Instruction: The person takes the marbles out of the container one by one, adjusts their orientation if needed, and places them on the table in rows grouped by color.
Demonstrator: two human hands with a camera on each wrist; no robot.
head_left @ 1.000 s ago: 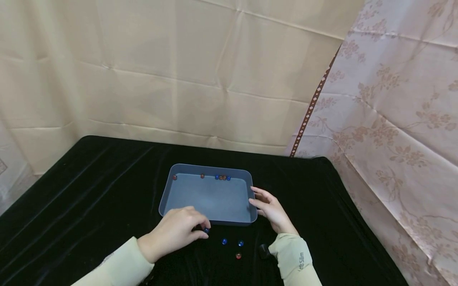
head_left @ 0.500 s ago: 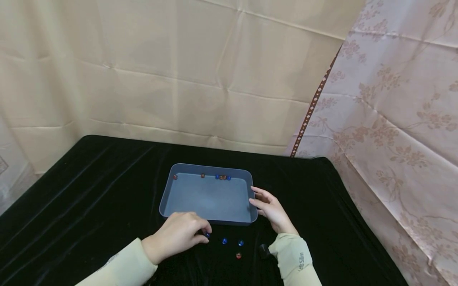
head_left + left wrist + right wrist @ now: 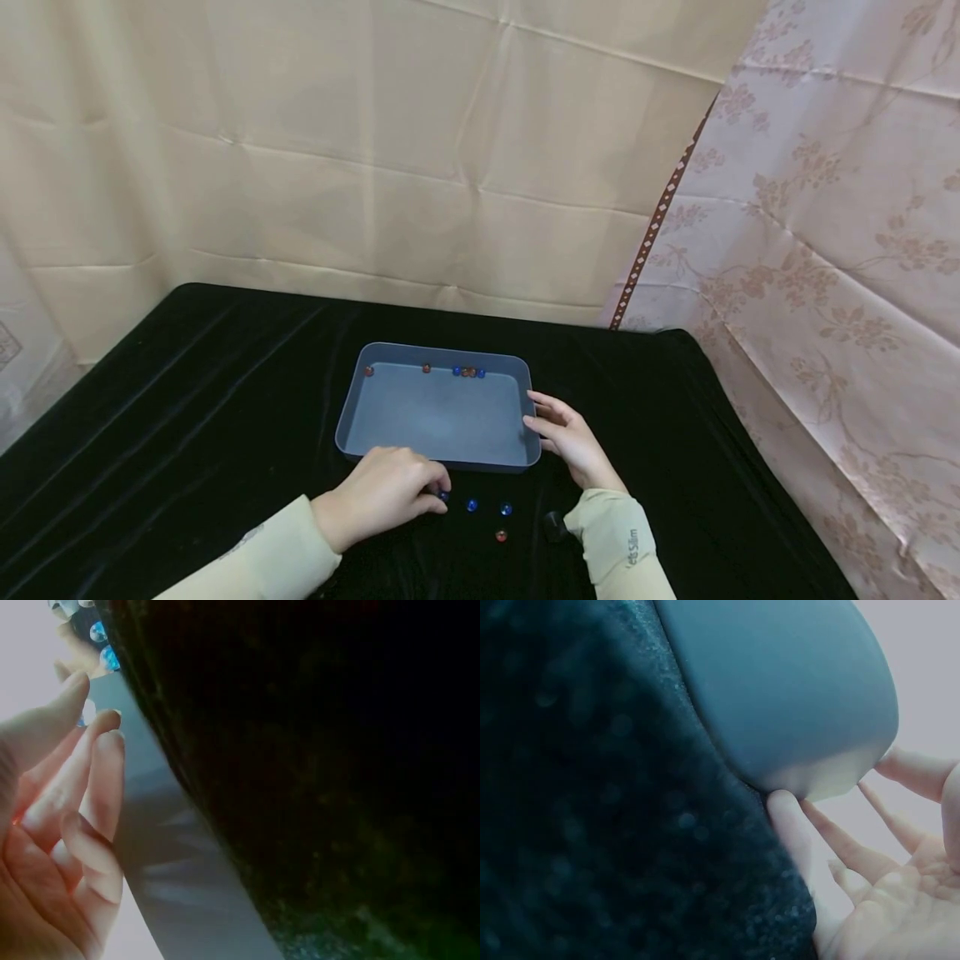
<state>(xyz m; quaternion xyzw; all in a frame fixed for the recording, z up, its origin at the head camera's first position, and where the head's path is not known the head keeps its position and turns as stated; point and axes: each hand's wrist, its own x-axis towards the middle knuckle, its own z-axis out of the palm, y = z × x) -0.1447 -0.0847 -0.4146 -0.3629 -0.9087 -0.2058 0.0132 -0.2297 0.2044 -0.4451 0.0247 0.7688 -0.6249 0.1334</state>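
Note:
My left hand [image 3: 390, 492] is in front of the blue-grey tray [image 3: 442, 462], near its front edge. Thumb and fingertips pinch a blue marble [image 3: 444, 496], mostly hidden by the fingers; a bit of it also shows in the left wrist view. My right hand [image 3: 572, 442] holds the tray's right side, thumb at the rim and other fingertips against the outer wall in the right wrist view. Two blue marbles [image 3: 472, 505] and a reddish-brown marble [image 3: 501, 536] lie on the black cloth between the hands. Several blue and brown marbles [image 3: 468, 372] rest along the tray's far wall.
Black velvety cloth [image 3: 225, 400] covers the table. A small black object [image 3: 553, 527] sits by the right wrist. Behind the table hangs a cream curtain [image 3: 375, 167], with a floral curtain [image 3: 825, 250] on the right.
My left hand has shifted slightly right and toward the table's near side, carrying the pinched blue marble with it. The right hand, tray and loose marbles stay in place.

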